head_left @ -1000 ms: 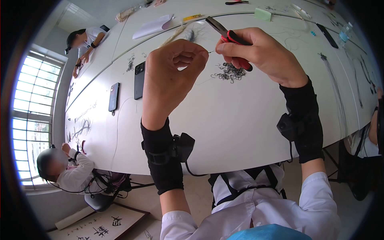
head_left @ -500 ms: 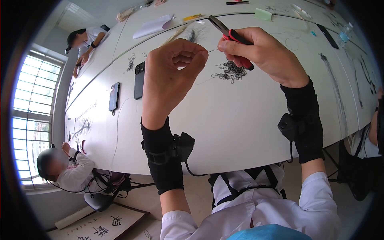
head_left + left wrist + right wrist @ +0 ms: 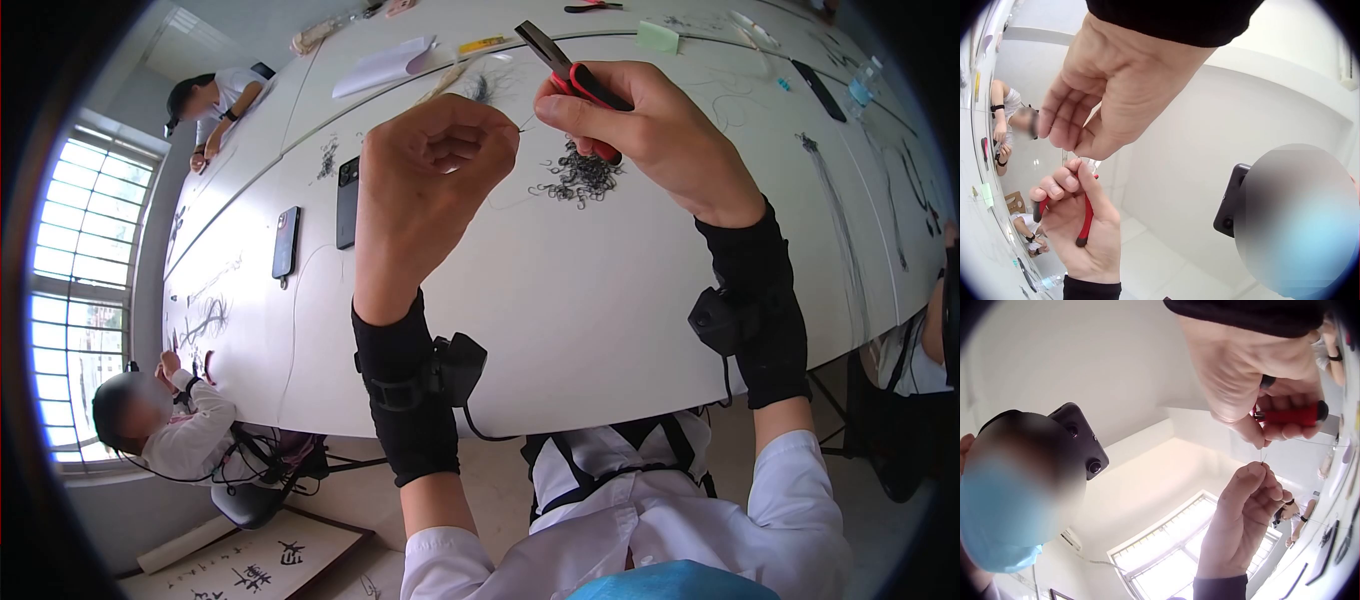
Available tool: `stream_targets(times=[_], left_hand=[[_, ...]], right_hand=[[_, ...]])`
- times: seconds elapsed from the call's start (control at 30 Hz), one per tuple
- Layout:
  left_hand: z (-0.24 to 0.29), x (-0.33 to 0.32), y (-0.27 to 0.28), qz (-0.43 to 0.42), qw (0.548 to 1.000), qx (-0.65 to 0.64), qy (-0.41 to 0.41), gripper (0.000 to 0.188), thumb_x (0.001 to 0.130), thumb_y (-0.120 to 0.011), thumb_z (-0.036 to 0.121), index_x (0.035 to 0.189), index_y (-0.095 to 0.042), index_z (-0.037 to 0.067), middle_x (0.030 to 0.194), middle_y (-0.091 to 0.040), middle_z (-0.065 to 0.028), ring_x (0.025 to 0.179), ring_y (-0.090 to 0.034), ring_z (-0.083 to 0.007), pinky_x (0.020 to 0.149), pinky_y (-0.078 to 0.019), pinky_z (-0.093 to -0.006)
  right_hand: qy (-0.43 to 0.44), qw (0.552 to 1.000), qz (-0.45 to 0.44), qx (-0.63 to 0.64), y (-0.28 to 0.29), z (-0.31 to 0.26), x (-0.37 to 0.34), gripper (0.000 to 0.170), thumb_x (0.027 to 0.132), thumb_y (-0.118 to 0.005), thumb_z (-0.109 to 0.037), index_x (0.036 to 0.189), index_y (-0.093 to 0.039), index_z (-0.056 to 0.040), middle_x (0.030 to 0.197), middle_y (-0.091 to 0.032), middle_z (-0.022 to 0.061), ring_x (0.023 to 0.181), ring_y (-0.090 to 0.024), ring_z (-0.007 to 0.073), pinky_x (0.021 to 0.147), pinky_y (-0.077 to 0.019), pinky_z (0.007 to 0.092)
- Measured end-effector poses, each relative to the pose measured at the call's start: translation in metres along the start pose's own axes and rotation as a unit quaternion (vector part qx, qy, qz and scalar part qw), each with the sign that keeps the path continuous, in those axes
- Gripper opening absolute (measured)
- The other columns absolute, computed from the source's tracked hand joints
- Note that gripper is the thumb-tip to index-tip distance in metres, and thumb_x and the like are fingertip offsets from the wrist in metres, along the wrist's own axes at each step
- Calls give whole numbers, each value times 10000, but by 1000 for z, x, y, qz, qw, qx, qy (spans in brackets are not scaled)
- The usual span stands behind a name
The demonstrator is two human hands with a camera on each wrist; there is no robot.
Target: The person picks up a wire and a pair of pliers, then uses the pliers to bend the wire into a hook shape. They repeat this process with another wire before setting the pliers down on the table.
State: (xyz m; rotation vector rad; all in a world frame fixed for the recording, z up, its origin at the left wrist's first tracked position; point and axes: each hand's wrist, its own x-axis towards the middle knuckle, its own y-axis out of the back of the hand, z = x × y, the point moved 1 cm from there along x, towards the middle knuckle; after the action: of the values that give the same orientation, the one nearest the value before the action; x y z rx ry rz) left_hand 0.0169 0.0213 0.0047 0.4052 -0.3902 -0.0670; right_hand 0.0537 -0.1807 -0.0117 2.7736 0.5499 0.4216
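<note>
Just lifted pliers (image 3: 543, 49) slightly in grip of right hand (image 3: 665, 130), remaining near thin strand (image 3: 1261, 454) pinched by left hand (image 3: 425, 190).

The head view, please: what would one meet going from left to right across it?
Barred window, phone with a short strap, black phone, left hand, right hand holding pliers, plastic bottle.

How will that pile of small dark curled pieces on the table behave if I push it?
The pile would probably spread rather than slide as one, since separate pieces lie loose around its edge. Their hooked shapes suggest that some may snag and drag along together. Each piece looks thin, so it is likely light and easily scattered.
</note>
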Motion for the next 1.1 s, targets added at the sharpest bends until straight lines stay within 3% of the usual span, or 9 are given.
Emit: stream_targets(times=[0.23,0.33,0.43,0.53,0.63,0.73,0.83,1.03,1.1], left_hand=[[1,0,1,-4,992,-125,-6,80,866,-685,5,918,-678,-56,815,-704,-69,732,-668,-113,703,-539,-229],[2,1,0,42,988,-152,-6,88,864,-689,4,918,-668,-62,805,-694,-65,719,-657,-108,685,-530,-221],[-3,2,0,73,985,-150,-32,83,854,-694,1,908,-672,-58,800,-691,-53,713,-652,-104,693,-530,-222],[-2,2,-4,106,992,-63,-34,66,831,-696,-12,888,-685,-44,801,-696,-44,708,-650,-98,709,-533,-225],[-1,1,-8,76,995,-13,-71,57,810,-694,-23,867,-696,-28,801,-699,-38,704,-647,-92,730,-537,-231],[3,-1,-12,50,997,-20,-56,60,797,-692,-30,857,-699,-24,799,-700,-39,711,-648,-91,749,-540,-233],[6,-1,-11,25,999,-20,-41,68,804,-688,-33,872,-695,-31,811,-704,-42,729,-658,-97,761,-546,-240],[6,-3,-7,29,994,-98,-44,84,856,-691,-17,922,-676,-67,836,-706,-75,754,-682,-128,755,-557,-258],[4,-2,-8,36,988,-134,-65,119,899,-684,18,969,-668,-78,847,-703,-108,741,-691,-164,742,-583,-299]], right_hand=[[0,998,3,60,-9,0,0,284,948,-663,-322,955,-677,-38,731,-530,-28,680,-491,71,664,-406,223],[18,998,14,57,-18,-4,-2,266,949,-652,-295,947,-671,-30,721,-533,-24,681,-483,68,657,-396,225],[83,995,43,16,-26,-6,-3,243,949,-640,-265,934,-662,-24,690,-514,-22,657,-444,66,620,-360,230],[131,988,82,-20,-28,-14,-7,242,956,-636,-264,928,-658,-25,681,-497,-25,638,-419,68,598,-338,234],[129,986,98,-44,-22,-16,-9,243,952,-636,-255,923,-657,-14,673,-512,-8,617,-431,82,585,-350,249],[139,984,97,-49,-15,-8,-2,254,940,-641,-251,923,-669,1,637,-527,15,574,-452,96,572,-383,267],[100,993,53,-32,-10,-3,-1,267,971,-628,-288,918,-650,-27,718,-507,-29,676,-441,70,636,-354,233],[25,998,-16,58,-9,-7,-3,267,975,-635,-301,973,-666,-36,747,-525,-31,699,-487,69,671,-391,223],[31,993,3,111,-13,-8,-3,272,972,-641,-299,981,-668,-28,750,-535,-28,701,-496,69,678,-399,224]])
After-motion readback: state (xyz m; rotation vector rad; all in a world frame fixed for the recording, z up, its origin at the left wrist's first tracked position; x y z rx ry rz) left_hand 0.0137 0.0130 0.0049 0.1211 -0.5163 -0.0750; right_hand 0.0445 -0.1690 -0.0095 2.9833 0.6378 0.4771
